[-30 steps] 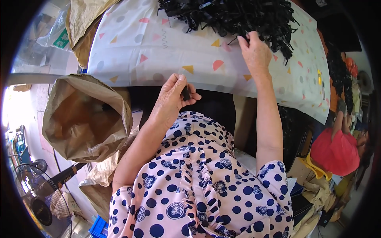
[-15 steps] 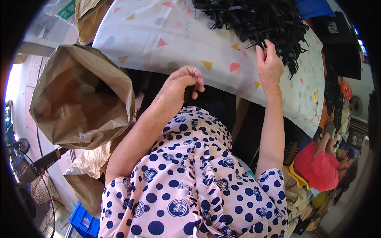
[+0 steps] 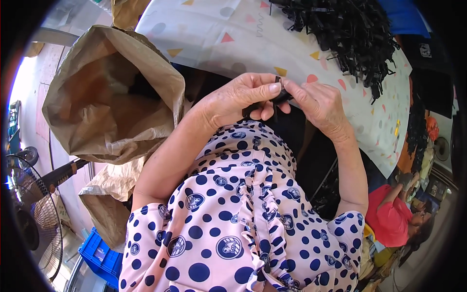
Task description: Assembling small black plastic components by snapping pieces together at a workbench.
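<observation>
My two hands meet in front of my waist, just off the near edge of the table. Between thumb and fingers, my left hand [image 3: 241, 97] grips a small black plastic part [image 3: 280, 99], with more black showing beneath its curled fingers. My right hand [image 3: 321, 104] pinches at the same part from the other side, its fingertips touching it. The part's exact shape is partly covered by the fingers. Beyond my right hand, a heap of thin black plastic parts [image 3: 345, 41] lies on the patterned white table cover [image 3: 204, 41].
To the left a large brown sack [image 3: 68, 126] gapes wide, with another crumpled sack [image 3: 104, 214] below it. A fan [image 3: 46, 228] and a blue crate [image 3: 99, 258] stand at lower left. At the right sits a person in a red top [image 3: 389, 219].
My right hand has come back from the heap toward my waist and now meets my left hand at the black part. The left hand has shifted slightly right.
</observation>
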A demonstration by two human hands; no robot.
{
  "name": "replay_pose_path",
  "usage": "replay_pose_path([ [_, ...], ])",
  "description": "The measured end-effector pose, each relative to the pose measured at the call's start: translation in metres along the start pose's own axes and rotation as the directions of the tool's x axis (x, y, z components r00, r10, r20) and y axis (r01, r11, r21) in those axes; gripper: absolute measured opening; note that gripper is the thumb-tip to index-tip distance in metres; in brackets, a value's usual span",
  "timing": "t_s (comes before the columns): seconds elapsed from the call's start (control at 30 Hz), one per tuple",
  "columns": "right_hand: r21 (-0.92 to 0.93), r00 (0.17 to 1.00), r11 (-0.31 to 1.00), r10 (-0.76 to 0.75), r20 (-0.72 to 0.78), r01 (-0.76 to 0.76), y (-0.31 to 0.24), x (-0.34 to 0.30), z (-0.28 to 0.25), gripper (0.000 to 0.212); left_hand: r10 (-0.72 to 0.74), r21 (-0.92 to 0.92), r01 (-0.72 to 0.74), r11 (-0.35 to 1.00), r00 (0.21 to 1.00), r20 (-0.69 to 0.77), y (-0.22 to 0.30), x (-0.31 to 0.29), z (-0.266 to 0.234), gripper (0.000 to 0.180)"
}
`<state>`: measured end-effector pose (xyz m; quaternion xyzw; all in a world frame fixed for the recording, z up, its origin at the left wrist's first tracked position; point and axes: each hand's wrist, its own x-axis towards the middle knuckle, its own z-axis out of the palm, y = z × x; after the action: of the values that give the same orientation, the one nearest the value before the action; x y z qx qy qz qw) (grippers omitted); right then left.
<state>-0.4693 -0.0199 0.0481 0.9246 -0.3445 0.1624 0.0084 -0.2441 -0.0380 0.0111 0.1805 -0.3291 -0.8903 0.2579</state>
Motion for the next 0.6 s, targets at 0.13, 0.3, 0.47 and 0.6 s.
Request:
replay_pose_path([
  [0.13, 0.192, 0.993, 0.981, 0.052, -0.111, -0.030, -0.004, -0.009, 0.009, 0.051, -0.067, -0.142, 0.068, 0.987, 0.998, 0.010, -0.007, 0.002, 0.009, 0.038],
  [0.3, 0.578, 0.833, 0.699, 0.550, -0.058, -0.422, -0.028, -0.026, 0.026, 0.031, -0.004, 0.021, 0.007, 1.000, 0.989, -0.145, -0.008, 0.006, 0.023, 0.037],
  [0.47, 0.847, 0.672, 0.223, 0.714, 0.195, -0.483, -0.051, -0.025, 0.030, 0.022, 0.103, 0.403, -0.006, 0.915, 0.970, -0.219, -0.011, 0.011, 0.034, 0.029],
  [0.6, 0.866, 0.651, 0.171, 0.729, 0.210, -0.471, -0.056, -0.024, 0.035, 0.020, 0.243, 0.675, -0.022, 0.737, 0.941, -0.234, -0.023, 0.017, 0.037, 0.024],
])
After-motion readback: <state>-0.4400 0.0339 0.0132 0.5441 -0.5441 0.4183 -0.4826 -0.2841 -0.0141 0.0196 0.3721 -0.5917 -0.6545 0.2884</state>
